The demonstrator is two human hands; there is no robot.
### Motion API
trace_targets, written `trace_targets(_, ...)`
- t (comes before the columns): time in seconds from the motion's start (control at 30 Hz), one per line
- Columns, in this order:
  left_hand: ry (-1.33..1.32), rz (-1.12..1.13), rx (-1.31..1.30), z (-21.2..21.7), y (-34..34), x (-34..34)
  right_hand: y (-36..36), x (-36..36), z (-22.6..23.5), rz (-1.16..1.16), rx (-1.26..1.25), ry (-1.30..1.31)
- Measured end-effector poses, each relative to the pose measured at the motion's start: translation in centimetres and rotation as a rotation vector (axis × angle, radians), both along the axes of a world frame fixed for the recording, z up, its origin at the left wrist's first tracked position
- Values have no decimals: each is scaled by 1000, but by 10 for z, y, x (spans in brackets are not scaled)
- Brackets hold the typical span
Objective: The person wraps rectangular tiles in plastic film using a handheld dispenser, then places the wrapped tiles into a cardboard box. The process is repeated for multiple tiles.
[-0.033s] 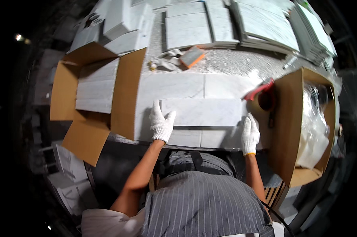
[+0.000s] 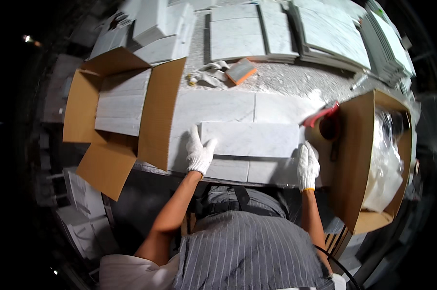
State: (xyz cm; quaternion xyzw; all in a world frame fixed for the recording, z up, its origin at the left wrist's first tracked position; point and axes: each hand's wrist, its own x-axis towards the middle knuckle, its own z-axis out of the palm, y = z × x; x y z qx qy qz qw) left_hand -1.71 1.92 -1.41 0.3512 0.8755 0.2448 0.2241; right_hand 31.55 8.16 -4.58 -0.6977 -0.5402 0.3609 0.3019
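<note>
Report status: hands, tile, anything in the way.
Left hand and right hand grip marble tile ends. Tile flat on bench. Open cardboard box left.

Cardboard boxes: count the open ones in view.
2. One brown cardboard box lies open on the left with marble tiles inside; the other open brown cardboard box, on the right, holds clear plastic wrap. None seems hidden.

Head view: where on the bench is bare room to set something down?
Bare: the slab strip between the left box and red tool, beyond the held tile. Crowded: the far edge with tile stacks, spare gloves and sanding block.
</note>
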Motion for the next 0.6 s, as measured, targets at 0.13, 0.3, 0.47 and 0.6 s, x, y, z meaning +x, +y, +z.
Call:
trace_targets(0.13,-166,54,104,-24,-5,-3,2,-26,1,82,-15,-256)
trace_targets(0.3,-238,74,158,-40,-15,-5,2,-37,12,162,-38,-312)
trace_targets(0.47,-144,46,86,-22,-11,1,7,-26,21,163,-113,-97)
trace_targets(0.6,2,-61,102,-19,-41,-13,-23,-12,10,311,119,-503)
